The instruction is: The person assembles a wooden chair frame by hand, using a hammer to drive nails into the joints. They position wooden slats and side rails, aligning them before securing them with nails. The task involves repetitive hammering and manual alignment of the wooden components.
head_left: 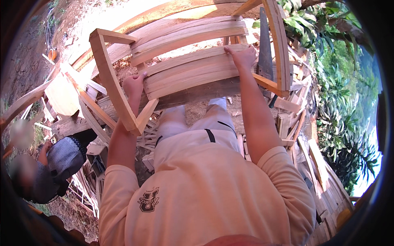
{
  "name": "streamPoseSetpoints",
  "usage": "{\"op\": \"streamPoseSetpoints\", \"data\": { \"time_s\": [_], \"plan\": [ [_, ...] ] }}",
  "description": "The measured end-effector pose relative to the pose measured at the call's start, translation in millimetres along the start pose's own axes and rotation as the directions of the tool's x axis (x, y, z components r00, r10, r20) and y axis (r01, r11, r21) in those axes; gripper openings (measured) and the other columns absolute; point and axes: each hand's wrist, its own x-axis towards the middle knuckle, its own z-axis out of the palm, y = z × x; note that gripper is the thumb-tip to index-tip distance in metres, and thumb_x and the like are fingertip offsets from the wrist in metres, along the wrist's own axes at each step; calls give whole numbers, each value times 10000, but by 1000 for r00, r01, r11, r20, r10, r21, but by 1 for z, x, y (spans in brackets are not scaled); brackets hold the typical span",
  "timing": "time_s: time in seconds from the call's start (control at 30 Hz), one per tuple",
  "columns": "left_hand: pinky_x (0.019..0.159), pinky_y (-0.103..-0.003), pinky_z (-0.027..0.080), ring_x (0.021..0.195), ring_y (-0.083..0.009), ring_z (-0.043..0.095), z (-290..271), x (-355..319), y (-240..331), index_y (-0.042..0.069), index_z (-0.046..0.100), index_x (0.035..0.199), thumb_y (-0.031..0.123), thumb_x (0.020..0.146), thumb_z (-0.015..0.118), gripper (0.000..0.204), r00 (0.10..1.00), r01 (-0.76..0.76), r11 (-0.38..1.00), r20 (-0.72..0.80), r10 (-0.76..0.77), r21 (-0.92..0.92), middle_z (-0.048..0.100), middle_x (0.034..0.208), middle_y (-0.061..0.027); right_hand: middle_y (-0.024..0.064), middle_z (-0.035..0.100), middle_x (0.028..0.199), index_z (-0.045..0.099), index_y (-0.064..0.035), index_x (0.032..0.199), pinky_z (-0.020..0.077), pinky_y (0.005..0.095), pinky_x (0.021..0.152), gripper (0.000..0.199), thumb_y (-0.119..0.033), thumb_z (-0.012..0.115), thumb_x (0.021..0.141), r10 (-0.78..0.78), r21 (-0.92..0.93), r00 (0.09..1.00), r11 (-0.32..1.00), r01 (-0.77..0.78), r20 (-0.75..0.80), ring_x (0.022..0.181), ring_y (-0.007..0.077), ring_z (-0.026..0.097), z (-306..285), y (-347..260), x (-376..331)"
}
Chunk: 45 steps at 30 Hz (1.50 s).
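A wooden chair frame (115,78) of pale, unpainted timber stands in front of me, with slats (191,39) across its far part. Nearer to me lies a wide wooden slat (193,76), crosswise between the armrests. My left hand (134,86) is closed at its left end, thumb on the edge, inside the left armrest. At the far right corner my right hand (243,57) is closed on the slat, thumb along its edge. The fingers of both hands are partly hidden. Beside my right hand a handsaw (264,49) leans blade up against the right armrest (279,49).
Wood offcuts (293,106) are heaped around the chair on both sides. Long boards (92,104) lean at the left, where another person (65,158) sits or crouches. Planks (318,164) lie at the lower right. Leafy plants (336,102) line the right side.
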Motion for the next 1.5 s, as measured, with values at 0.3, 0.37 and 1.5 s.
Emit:
{"op": "streamPoseSetpoints", "data": {
  "time_s": [0.3,0.37,1.5],
  "plan": [
    [668,-378,540,593,-219,687,-10,-12,18,58,827,855,484,792,835,431,992,126,971,34,-121,-204,715,640,-96,264,515,1428,420,107,1432,426,482,1120,1336,-773,879,537,-23,-20,999,1000,23,27,1354,401,493,1,7,7],
    [642,-368,533,576,-203,674,1,-8,9,47,823,830,465,797,837,419,992,126,964,7,-128,-235,710,629,-85,246,507,1430,428,81,1427,404,507,1127,1309,-772,876,541,-38,-4,999,999,38,25,1368,397,474,4,10,10],
    [839,-445,609,1025,-332,747,25,5,-2,28,766,1030,355,892,760,354,959,283,920,65,-276,-270,756,1090,-181,289,435,1522,396,107,1469,384,562,1136,1337,-874,738,626,-30,-258,993,964,58,113,1408,413,449,-11,-4,7]
  ]
}}
